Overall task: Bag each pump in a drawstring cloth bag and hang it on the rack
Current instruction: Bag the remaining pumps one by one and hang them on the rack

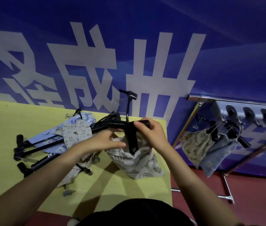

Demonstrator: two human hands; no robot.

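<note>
Head camera looks down on a yellow table (31, 128) set against a blue wall banner (227, 46) with large pale characters. Above the table's right part the person holds a black pump (131, 137) upright, its lower part sunk into the mouth of a beige leaf-print drawstring bag (138, 163) that rests on the tabletop. The right hand (150, 132) curls its fingers and thumb round the pump's T-handle at the top; the left hand (107, 140) pinches the bag's rim beside the pump shaft, fingers bent onto the cloth. To the left lies a pile of more black pumps (39, 147) mixed with cloth bags, among them a cat-print bag (75, 134) and a light blue bag (83, 118). One pump handle (129, 93) sticks up behind the hands. On the right stands a metal rack (194, 111), with a beige bagged pump (196, 147) and a blue bagged pump (217, 154) hanging from its bar just beside each other.
</note>
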